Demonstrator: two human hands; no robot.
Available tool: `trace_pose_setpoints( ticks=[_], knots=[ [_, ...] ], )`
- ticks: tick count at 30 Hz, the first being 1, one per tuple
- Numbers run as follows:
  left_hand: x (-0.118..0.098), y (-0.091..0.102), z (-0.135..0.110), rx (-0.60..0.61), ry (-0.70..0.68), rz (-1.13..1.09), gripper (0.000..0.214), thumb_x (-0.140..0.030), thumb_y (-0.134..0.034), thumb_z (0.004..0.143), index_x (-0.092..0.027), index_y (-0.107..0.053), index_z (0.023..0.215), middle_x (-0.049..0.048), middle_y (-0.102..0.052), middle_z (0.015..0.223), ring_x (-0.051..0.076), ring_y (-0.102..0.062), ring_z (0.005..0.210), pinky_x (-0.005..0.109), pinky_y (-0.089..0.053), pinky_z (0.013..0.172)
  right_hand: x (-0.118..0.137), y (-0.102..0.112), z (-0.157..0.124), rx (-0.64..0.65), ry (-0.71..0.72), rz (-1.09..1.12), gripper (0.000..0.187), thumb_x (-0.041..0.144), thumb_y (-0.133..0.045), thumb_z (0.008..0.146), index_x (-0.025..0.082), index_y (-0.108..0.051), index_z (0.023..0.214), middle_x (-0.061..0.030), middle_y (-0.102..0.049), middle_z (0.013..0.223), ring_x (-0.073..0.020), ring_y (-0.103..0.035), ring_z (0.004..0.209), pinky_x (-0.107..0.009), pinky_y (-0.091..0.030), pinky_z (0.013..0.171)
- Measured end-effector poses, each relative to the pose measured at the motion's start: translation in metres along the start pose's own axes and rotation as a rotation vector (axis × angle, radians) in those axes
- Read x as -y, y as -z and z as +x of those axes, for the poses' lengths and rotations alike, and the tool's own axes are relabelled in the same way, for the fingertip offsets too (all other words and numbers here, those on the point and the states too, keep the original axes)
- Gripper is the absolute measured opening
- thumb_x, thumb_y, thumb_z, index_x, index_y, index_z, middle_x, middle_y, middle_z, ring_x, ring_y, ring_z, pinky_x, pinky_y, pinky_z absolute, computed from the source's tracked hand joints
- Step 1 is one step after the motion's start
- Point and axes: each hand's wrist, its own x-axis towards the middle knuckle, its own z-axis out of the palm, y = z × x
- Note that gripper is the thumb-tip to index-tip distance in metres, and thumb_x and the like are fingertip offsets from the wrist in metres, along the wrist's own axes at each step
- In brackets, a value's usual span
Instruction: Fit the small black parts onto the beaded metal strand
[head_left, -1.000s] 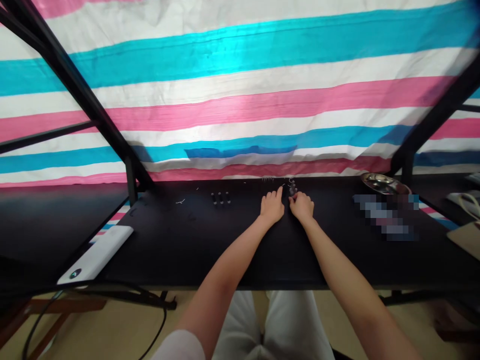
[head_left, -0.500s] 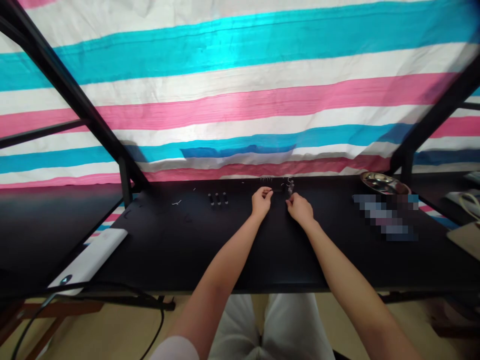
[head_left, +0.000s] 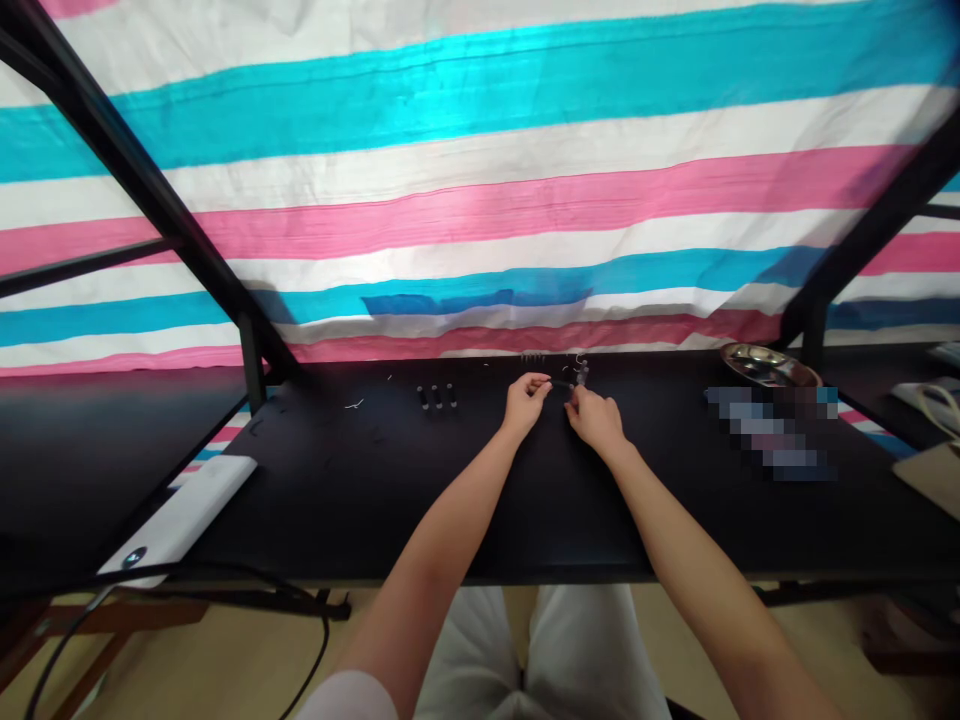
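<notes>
Near the back of the black table, my left hand (head_left: 526, 400) pinches one end of a small dark cylindrical piece (head_left: 561, 384). My right hand (head_left: 596, 415) is closed at the other end of that piece, its fingertips pressed together; whether it holds a separate small part there is hidden. Just beyond the right fingers lies a little cluster of small greyish parts (head_left: 583, 370). Several small metal pins (head_left: 532, 357) stand in a row at the back edge. To the left, three short black cylinders with pale ends (head_left: 436, 397) are lined up side by side.
On the left lies a white power bank (head_left: 180, 515) with a black cable (head_left: 225, 570). A shiny metal dish (head_left: 772, 367) sits at the back right, behind a pixelated patch. White scraps (head_left: 354, 404) lie on the black table (head_left: 360, 510). Striped sheeting hangs behind.
My right hand has moved slightly left, toward my left hand. The dark piece now shows between the fingertips of both hands, where a gap was before.
</notes>
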Motion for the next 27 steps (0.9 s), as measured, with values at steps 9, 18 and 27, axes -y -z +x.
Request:
trace_pose_setpoints(
  ticks=[9,18,27],
  knots=[
    [-0.019,-0.011,-0.020,0.016,-0.154,0.186,0.024,-0.022,-0.046,0.082,-0.016,-0.059,0.102,0.0049,-0.062,0.082,0.011,-0.055,0.067,0.023,-0.046,0.064,0.002,0.006,-0.006,0.013,0.026,-0.023,0.015,0.022,-0.042,0.085,0.016,-0.050,0.096,-0.0104,-0.064,0.097,-0.0218,-0.061,0.087,-0.031,-0.035,0.072],
    [-0.022,-0.009,-0.025,0.211,-0.212,0.433,0.020,-0.025,-0.046,0.082,-0.020,-0.060,0.095,0.0001,-0.062,0.078,0.010,-0.053,0.063,0.023,-0.045,0.067,0.006,0.006,-0.008,0.036,-0.006,0.068,0.024,0.032,-0.039,0.087,0.017,-0.054,0.098,-0.0125,-0.066,0.093,-0.0238,-0.063,0.083,-0.030,-0.036,0.070],
    [-0.017,-0.008,-0.020,0.265,-0.092,0.321,0.017,-0.026,-0.049,0.078,-0.018,-0.057,0.091,-0.0042,-0.053,0.062,0.007,-0.045,0.050,0.019,-0.039,0.054,0.012,-0.005,-0.007,0.059,-0.055,0.196,0.029,0.030,-0.035,0.087,0.017,-0.054,0.106,-0.0122,-0.066,0.097,-0.0245,-0.063,0.082,-0.028,-0.037,0.063]
  ],
)
